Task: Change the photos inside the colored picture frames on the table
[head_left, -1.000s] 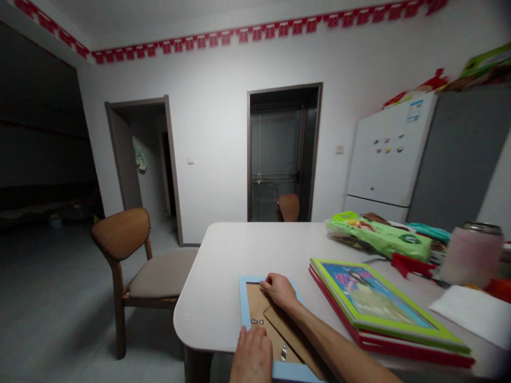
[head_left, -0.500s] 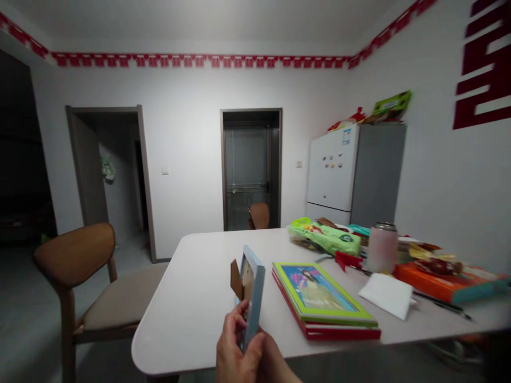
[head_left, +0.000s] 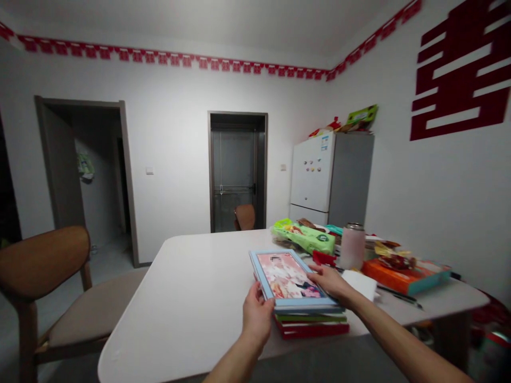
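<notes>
A light-blue picture frame (head_left: pixel 287 276) with a pinkish picture lies face up on top of, or just above, a stack of picture frames (head_left: pixel 313 325) with green and red edges. My left hand (head_left: pixel 256 314) grips its near left corner, thumb on the front. On the opposite side, my right hand (head_left: pixel 329 282) holds the right edge, fingertips on the border. The back of the blue frame is hidden, so I cannot tell whether it rests fully on the stack.
Beyond the frames lie a green packet (head_left: pixel 307 236), a red object (head_left: pixel 324 259) and a pink bottle (head_left: pixel 353 247). White paper (head_left: pixel 361 284), a pen (head_left: pixel 401 298) and an orange box (head_left: pixel 405 274) are to the right. A chair (head_left: pixel 51 266) stands left of the white table (head_left: pixel 191 298).
The blue frame has gone from upright, with its back stand out, to face up over the stack. My hands have moved apart to its two sides. The view has turned right.
</notes>
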Demonstrator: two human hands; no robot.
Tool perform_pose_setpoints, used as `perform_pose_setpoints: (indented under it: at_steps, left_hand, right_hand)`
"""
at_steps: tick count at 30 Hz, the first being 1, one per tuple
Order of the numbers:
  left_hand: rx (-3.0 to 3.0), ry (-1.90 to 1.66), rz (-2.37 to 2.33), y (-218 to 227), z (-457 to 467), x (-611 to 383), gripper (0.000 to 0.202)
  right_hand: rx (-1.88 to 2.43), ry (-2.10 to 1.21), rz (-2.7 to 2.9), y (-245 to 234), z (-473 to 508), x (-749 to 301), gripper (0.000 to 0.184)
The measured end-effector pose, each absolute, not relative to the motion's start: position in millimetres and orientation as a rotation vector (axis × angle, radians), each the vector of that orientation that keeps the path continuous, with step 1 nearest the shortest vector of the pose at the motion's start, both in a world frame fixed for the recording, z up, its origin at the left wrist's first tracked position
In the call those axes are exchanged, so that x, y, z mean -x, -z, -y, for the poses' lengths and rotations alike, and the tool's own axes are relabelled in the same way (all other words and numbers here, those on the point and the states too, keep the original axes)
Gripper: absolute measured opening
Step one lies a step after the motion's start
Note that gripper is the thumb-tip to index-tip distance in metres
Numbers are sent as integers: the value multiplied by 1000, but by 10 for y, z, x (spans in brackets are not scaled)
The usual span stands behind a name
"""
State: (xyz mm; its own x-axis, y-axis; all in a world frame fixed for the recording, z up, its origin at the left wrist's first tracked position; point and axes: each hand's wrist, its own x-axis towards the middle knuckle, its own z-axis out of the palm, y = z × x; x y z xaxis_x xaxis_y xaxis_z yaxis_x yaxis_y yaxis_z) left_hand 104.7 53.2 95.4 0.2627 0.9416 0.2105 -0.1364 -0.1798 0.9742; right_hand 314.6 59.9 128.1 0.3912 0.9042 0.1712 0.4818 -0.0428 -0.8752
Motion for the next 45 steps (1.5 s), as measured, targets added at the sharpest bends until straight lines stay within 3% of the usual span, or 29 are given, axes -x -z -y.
perform_pose_setpoints:
  at_steps: [8, 11, 14, 18, 21, 27, 34, 38, 41, 45]
  left_hand:
    - [-1509, -1086, -908, -671, -649, -1211, 32]
    - [-1510, -1034, -920, -596, -622, -1180, 34]
    - [-1492, -1001, -941, -528, -578, -1128, 42]
    - [-1452, -1058, -1022, -496, -702, -849, 50]
    - [-1418, -1131, -1124, -497, -978, -452, 46]
    - [-1351, -1260, -1305, -517, -1526, 294, 41]
    - [-1243, -1382, -1351, -554, -1590, 474, 17]
    - [-1157, -1492, -1342, -658, -1504, 519, 26]
    - [-1132, -1593, -1288, -906, -1362, 489, 48]
    - [-1244, -1623, -1012, -1480, -988, 253, 59]
  right_hand:
    - [1746, -626, 1284, -1020, -612, -3419, 28]
    - [1812, -828, 1183, -849, -492, -3530, 37]
    - [1792, -811, 1142, -689, -418, -3526, 40]
    - [1735, -800, 1248, -654, -519, -3060, 35]
    - [1651, -896, 1255, -721, -736, -2484, 33]
    - [1554, -755, 1294, -767, -1318, -1653, 30]
    - [1550, -654, 1310, -751, -1708, -1403, 30]
    - [1579, -575, 1277, -822, -1733, -1424, 33]
    - [1505, -543, 1286, -1026, -1531, -1326, 55]
    - [818, -854, 1320, -1552, -950, -1036, 71]
